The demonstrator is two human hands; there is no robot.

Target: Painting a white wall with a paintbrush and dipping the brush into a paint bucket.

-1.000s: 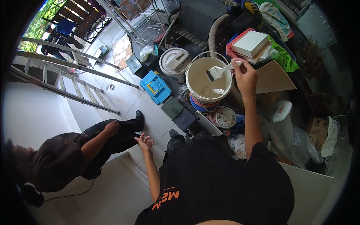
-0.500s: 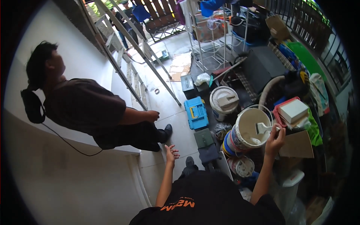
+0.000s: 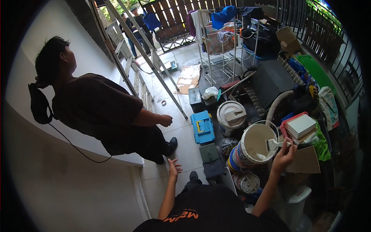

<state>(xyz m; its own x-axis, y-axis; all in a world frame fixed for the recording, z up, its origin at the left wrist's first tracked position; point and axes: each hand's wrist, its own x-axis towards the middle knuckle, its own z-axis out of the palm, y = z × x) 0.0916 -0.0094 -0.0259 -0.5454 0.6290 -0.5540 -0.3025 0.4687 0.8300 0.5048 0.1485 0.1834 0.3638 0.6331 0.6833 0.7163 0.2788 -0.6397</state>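
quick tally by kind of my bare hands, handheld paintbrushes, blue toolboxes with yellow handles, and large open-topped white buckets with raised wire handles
Bare hands: 2 (left hand and right hand)
White-handled flat paintbrush: 1
Blue toolbox with yellow handle: 1
Large open-topped white bucket with raised wire handle: 1
Total: 5

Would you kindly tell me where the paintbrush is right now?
In the head view, right of centre, the paintbrush is in the person's right hand, bristles over the open bucket.
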